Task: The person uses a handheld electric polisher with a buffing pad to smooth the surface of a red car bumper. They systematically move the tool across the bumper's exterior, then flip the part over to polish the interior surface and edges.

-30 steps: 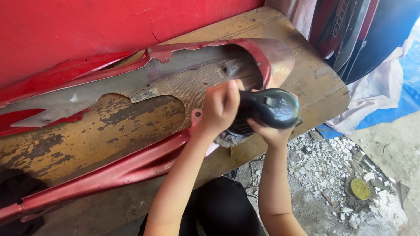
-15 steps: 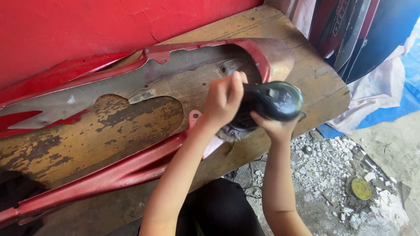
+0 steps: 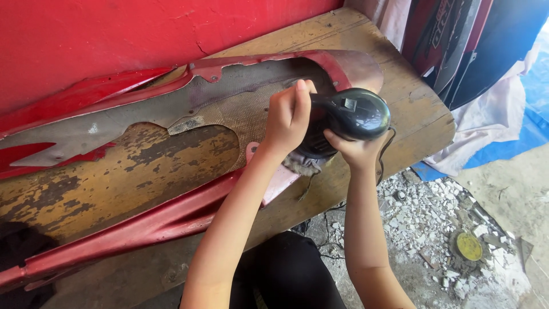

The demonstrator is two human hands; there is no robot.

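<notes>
1. Red fibreglass fills my head view: a long red body panel (image 3: 171,137) lies inside-up on a worn wooden bench (image 3: 394,114), its bare woven lining exposed and a jagged hole showing the bench planks beneath.
2. My left hand (image 3: 289,117) has its fingers curled shut round the front grip of a black power sander (image 3: 349,117), which sits at the panel's right end, near the curved red nose.
3. My right hand (image 3: 354,150) cups the sander's rounded black body from below, fingers wrapped tight on it. A cord (image 3: 384,154) trails off toward the bench edge.
4. I judge the sander compact but weighty, hard-shelled and a little slick; front grip plus rear body are the right holds.
5. The panel looks thin, stiff and brittle at its torn edges, so I would take it by the thicker red rim.
6. Rubble (image 3: 434,212) and a yellow disc (image 3: 469,246) lie on the ground to the right.
</notes>
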